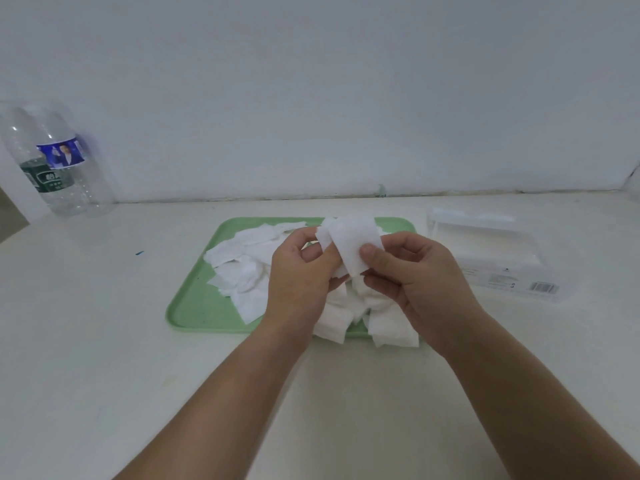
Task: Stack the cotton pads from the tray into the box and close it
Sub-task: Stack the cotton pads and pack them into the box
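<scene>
A light green tray (194,306) lies on the white table, covered with several loose white cotton pads (249,271). Above its middle, both hands hold a small bundle of cotton pads (353,242) upright. My left hand (298,271) grips the bundle from the left. My right hand (415,275) pinches it from the right, thumb on the front pad. The clear plastic box (498,258) sits to the right of the tray, with its lid open at the back and white pads inside.
Two clear plastic water bottles (59,161) stand at the far left against the pale wall. A small blue mark (139,253) lies on the table left of the tray. The table's near part stretches bare under my forearms.
</scene>
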Motion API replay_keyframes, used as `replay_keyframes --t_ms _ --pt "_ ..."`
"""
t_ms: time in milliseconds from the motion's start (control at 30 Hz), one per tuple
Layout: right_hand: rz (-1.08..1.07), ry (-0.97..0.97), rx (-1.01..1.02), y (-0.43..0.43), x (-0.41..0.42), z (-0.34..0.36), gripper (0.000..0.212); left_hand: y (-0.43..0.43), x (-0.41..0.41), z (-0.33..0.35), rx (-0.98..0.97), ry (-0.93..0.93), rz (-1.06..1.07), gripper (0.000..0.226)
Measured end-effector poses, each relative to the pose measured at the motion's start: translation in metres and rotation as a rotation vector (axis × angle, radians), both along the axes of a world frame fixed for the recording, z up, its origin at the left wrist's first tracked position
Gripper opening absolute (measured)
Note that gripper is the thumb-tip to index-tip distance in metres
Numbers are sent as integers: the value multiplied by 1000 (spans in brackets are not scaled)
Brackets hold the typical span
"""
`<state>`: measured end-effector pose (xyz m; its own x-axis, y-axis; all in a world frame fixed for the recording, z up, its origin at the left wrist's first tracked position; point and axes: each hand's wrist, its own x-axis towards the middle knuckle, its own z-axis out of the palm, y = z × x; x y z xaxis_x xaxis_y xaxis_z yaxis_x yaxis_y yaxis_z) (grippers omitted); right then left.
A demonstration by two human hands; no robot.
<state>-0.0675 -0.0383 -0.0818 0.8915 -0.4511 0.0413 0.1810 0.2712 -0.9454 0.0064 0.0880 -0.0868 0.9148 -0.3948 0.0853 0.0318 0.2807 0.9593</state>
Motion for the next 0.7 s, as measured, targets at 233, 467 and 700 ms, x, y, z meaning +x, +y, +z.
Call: replay_keyframes --t_ms 233,467,700 --pt "-81 83 -76 3 4 -6 17 -1 0 2 -15 59 -55 18" --pt "-202 135 -205 5 1 -6 31 1 -3 6 88 -104 -45 20" --pt "-401 87 -620 3 -1 -10 10 37 28 30 -24 -141 307 21"
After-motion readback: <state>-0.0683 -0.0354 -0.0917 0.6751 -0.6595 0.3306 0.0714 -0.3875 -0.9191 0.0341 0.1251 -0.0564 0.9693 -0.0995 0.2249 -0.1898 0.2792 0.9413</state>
